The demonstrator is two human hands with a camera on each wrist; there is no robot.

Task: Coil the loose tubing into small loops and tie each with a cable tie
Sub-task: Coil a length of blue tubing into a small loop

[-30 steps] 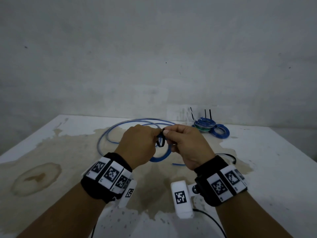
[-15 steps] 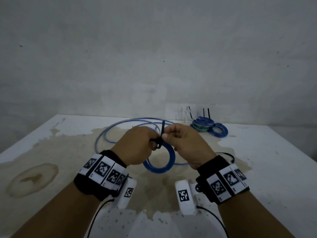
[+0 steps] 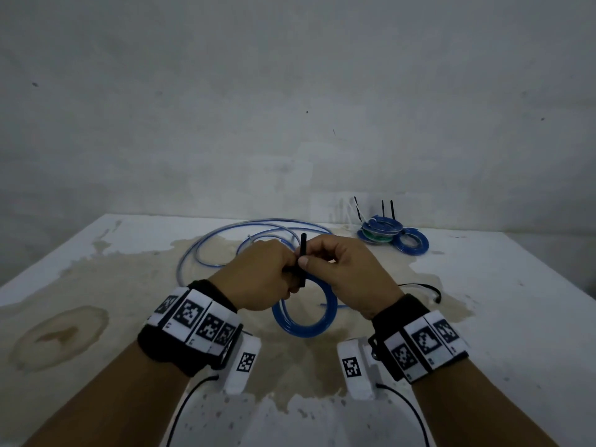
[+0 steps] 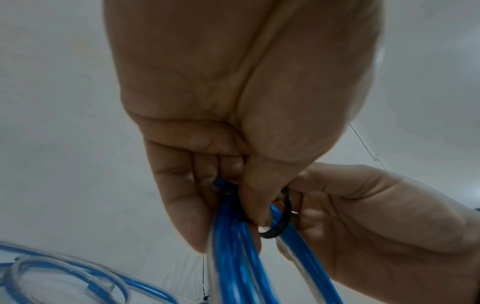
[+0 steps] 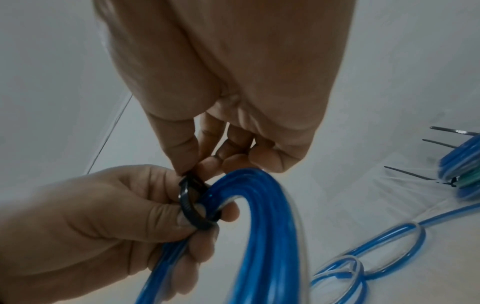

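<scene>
A small coil of blue tubing (image 3: 306, 321) hangs above the table between my hands. My left hand (image 3: 264, 275) grips the top of the coil (image 4: 233, 257), fingers curled round the strands. A black cable tie (image 3: 303, 259) loops round the coil (image 5: 262, 226) at that spot. My right hand (image 3: 342, 269) pinches the cable tie's (image 5: 189, 199) tail between thumb and forefinger; the tail stands up above the hands. In the left wrist view the tie (image 4: 280, 222) forms a loose ring around the strands.
Loose blue tubing (image 3: 232, 240) lies in wide loops on the stained white table (image 3: 483, 317) behind my hands. Several finished coils (image 3: 393, 233) with black tie tails stand at the back right, by the wall. A thin black cable (image 3: 422, 288) lies right of my hands.
The tie's tail has been drawn up through its head and now stands above my hands. The coil hangs lower and more in view, with both hands slightly nearer me.
</scene>
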